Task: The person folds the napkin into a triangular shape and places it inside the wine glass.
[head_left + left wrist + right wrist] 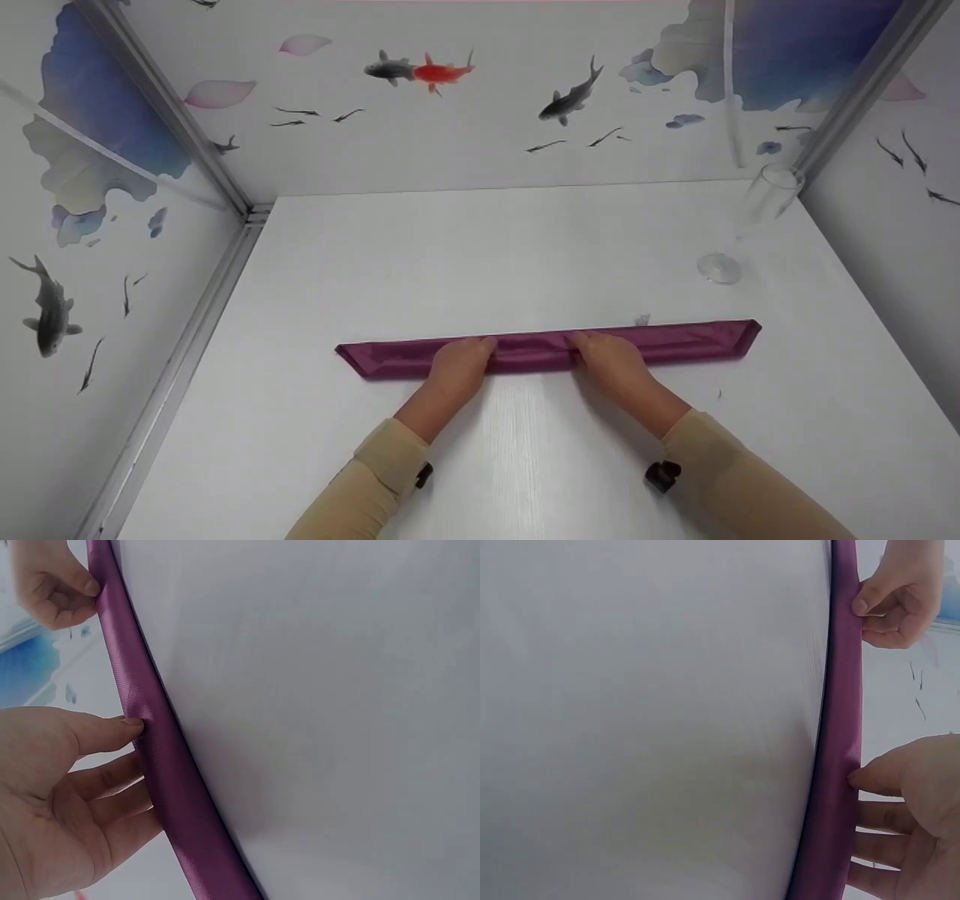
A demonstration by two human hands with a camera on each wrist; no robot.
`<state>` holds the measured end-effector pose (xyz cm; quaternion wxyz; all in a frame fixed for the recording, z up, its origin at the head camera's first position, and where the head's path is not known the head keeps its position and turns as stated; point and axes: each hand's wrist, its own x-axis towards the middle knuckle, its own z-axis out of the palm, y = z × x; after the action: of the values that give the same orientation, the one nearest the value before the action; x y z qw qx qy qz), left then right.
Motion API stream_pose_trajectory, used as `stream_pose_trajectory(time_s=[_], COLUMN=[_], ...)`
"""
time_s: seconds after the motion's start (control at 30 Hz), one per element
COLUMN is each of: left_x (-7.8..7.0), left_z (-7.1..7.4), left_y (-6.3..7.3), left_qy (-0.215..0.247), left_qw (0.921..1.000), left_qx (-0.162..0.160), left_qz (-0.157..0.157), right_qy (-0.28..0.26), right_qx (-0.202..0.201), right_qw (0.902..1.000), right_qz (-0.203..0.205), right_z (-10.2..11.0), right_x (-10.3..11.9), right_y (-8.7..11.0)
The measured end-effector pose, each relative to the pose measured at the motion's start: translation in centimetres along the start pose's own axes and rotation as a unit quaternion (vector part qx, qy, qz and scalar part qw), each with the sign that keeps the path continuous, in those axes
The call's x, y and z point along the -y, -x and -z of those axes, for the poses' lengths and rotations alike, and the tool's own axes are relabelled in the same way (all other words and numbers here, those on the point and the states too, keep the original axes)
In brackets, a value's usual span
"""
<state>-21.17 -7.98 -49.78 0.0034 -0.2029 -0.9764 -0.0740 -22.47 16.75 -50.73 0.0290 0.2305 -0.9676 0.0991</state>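
Observation:
A purple satin-like napkin (532,351), folded into a long narrow strip with slanted ends, lies crosswise on the white table. Left of its middle, my left hand (459,366) pinches the strip, the thumb on the near edge and the fingers reaching to the far side. My right hand (611,360) holds it the same way, right of the middle. Both wrist views show the thumb pressed on the purple fabric, in the left wrist view beside the left fingers (124,799). A short stretch of napkin runs between the hands.
At the back right of the table (450,255) stands a clear stemmed glass (776,191), its round foot nearer to me. Just behind the napkin's right half is a small clear bit (643,320). White panels with painted fish (570,101) enclose the back and sides.

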Motion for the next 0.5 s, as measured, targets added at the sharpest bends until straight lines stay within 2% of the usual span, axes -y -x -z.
stream_pose_trajectory(time_s=[0.13,0.27,0.37,0.5], left_x=[0.0,-0.3,-0.5,-0.6], left_z=[-0.2,-0.4,-0.4,-0.3], left_y=[-0.4,-0.5,-0.4,0.0], left_qy=[-0.021,-0.063,-0.079,-0.049], left_qw=[0.9997,0.9979,0.9965,0.9984], left_qx=[0.004,-0.013,-0.026,-0.028], left_qz=[0.010,0.008,-0.004,-0.008], right_qy=[0.005,0.014,0.016,0.032], right_qx=[-0.027,-0.055,-0.039,0.005], right_qw=[0.9993,0.9961,0.9952,0.9953], right_qz=[0.025,0.068,0.088,0.091], right_z=[-0.1,-0.2,-0.1,0.2], right_x=[-0.4,-1.0,-1.2,-1.3], right_y=[-0.2,-0.2,0.0,0.2])
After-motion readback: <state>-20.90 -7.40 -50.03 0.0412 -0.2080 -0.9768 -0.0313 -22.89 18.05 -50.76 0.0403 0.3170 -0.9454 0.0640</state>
